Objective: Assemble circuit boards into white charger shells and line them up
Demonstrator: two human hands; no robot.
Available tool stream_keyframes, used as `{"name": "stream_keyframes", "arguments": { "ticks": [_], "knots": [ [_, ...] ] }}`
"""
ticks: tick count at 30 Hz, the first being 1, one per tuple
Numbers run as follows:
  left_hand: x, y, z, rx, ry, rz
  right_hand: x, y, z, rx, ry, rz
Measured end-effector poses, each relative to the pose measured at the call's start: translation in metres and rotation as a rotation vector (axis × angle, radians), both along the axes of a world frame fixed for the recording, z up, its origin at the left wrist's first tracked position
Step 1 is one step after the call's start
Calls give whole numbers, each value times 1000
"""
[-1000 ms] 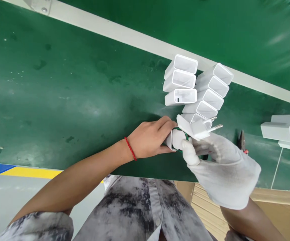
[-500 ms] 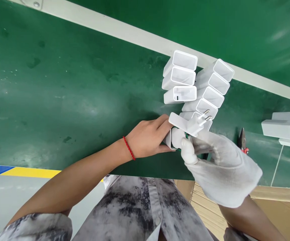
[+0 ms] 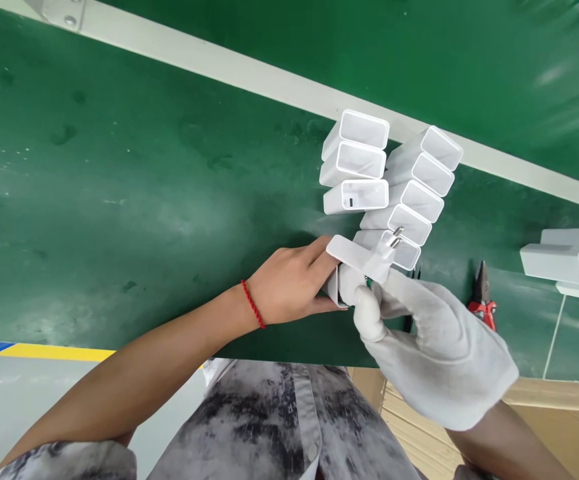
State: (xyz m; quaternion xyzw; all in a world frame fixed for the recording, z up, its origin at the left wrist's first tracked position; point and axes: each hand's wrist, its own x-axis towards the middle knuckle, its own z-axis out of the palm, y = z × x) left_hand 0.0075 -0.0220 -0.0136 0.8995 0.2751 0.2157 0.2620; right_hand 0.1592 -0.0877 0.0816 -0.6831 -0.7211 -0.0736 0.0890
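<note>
My bare left hand point(image 3: 294, 281), with a red cord at the wrist, is closed around a white charger housing point(image 3: 333, 288) low over the bench. In my gloved right hand point(image 3: 419, 327), thumb and fingers pinch a circuit board with a white pad point(image 3: 350, 285) at the housing's mouth; only slivers of green show. A white plug cover point(image 3: 364, 256) with two metal pins sits tilted just above the board, against the gloved fingers. Whether it is joined to the board is hidden. Beyond the hands stand open white housings point(image 3: 362, 161) in two rows.
Red-handled pliers point(image 3: 482, 303) lie on the green bench point(image 3: 144, 200) right of my glove. More white plastic parts point(image 3: 559, 261) are at the far right. A pale rail point(image 3: 229, 65) crosses behind the housings. Cardboard point(image 3: 419, 413) shows below the bench edge.
The plug cover has swung left and tilted over the housing's mouth. The board and white pad have shifted slightly into the housing. Both hands keep their hold.
</note>
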Motion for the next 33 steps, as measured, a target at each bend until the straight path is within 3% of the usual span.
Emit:
{"name": "stream_keyframes", "arguments": {
  "ticks": [10,18,20,23,25,28,33],
  "knots": [
    [0,2,1,-40,15,-43,7,-2,-5,-5,49,-23],
    [0,3,2,-85,58,-68,6,-1,-7,-59,37,108],
    [0,2,2,-94,61,-64,14,0,-6,-93,111,132],
    [-2,4,5,-214,-11,-25,31,-5,-6,-1,297,173],
    [-5,6,10,-384,-84,-10,36,-13,-11,45,344,156],
    [-10,11,20,-578,-211,2,29,-24,-26,-48,282,142],
    [-2,18,29,-464,-316,-7,16,-34,-49,-77,139,227]
  ]
}}
